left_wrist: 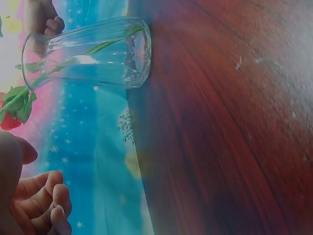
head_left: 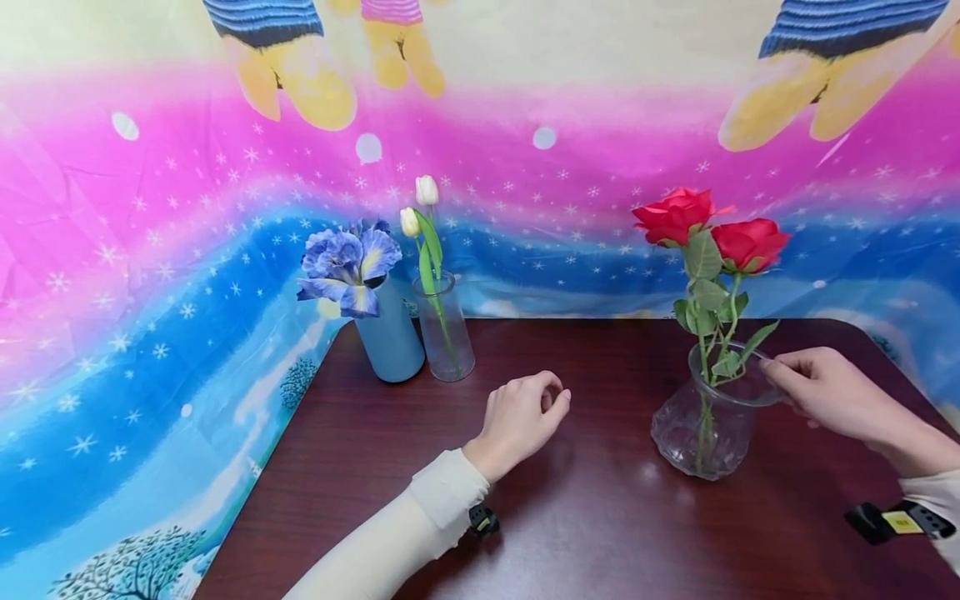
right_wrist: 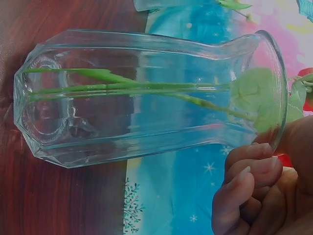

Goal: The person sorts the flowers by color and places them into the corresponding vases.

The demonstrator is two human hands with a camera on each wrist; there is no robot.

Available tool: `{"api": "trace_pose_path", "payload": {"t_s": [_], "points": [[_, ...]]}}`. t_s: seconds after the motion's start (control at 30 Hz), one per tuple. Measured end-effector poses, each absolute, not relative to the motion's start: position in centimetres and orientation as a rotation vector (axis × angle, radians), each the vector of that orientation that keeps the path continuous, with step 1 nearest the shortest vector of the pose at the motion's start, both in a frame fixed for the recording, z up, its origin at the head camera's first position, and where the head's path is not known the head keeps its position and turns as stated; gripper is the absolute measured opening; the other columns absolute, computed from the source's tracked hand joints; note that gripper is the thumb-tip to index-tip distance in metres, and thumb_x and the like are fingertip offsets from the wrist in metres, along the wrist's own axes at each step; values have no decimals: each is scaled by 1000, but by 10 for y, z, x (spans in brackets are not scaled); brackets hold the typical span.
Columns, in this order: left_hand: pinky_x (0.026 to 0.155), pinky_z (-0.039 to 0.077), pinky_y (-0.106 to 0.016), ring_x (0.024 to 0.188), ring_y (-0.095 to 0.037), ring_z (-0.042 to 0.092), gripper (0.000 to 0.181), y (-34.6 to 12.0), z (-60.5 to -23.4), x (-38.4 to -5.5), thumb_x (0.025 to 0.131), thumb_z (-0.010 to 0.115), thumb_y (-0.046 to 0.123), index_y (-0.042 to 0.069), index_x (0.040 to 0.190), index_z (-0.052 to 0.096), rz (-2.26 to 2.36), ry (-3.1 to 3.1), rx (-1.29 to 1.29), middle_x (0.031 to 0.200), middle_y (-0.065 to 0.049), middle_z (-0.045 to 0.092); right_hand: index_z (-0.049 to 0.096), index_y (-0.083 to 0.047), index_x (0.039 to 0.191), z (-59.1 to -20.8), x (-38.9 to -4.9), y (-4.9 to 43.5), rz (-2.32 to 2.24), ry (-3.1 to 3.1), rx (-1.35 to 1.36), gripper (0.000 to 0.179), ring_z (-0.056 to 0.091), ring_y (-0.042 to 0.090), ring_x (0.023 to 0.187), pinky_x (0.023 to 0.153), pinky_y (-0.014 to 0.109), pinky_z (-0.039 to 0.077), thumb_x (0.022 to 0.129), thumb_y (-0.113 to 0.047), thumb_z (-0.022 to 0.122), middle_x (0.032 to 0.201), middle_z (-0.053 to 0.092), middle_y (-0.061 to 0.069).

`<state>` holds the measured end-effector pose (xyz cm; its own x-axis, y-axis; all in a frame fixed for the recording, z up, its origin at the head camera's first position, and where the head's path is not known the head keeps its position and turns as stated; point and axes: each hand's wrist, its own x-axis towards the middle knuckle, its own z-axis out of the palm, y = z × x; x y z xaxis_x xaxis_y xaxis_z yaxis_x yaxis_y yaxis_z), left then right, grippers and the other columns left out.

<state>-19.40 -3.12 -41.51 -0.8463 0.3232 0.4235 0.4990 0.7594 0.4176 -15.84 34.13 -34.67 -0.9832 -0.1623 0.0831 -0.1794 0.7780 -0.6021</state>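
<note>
A clear faceted glass vase (head_left: 705,429) stands on the right part of the table, with two red roses (head_left: 716,229) in it. My right hand (head_left: 832,392) pinches the vase's flared rim from the right; in the right wrist view its fingers (right_wrist: 249,169) curl at the rim. Green stems (right_wrist: 122,87) show through the glass down to its base. My left hand (head_left: 521,417) hovers over the middle of the table, fingers loosely curled and holding nothing. It is apart from the vase, left of it.
At the back left stand a blue vase (head_left: 390,337) with a blue-violet flower (head_left: 352,262) and a slim clear vase (head_left: 457,350) with white tulips (head_left: 426,192). A printed cloth (head_left: 540,225) hangs behind the dark wooden table (head_left: 570,533).
</note>
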Motion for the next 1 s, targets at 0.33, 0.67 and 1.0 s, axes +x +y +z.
{"api": "trace_pose_path", "payload": {"t_s": [0.33,0.67,1.0], "points": [[49,34,-18,55,-2,49,14,-41,-415,-201,96,63,37,26,93,69,-713,-2603,-627,65,12,59,46,-4,65,-346,-164,336,997,-2935,260,49,42,16,41,43,32,35,108,-27,45,51,38,-7],[48,34,-19,55,-3,51,15,-52,-414,-207,97,62,37,24,95,70,-681,-2601,-626,68,8,65,46,-3,65,-343,-172,331,999,-2921,250,50,43,18,42,45,34,34,109,-28,44,49,41,-4],[47,35,-21,54,-4,49,16,-64,-412,-215,97,62,37,23,94,70,-665,-2614,-591,63,11,56,44,-1,65,-333,-184,322,1030,-2911,248,50,42,17,42,45,33,35,108,-27,43,51,39,-4]]}}
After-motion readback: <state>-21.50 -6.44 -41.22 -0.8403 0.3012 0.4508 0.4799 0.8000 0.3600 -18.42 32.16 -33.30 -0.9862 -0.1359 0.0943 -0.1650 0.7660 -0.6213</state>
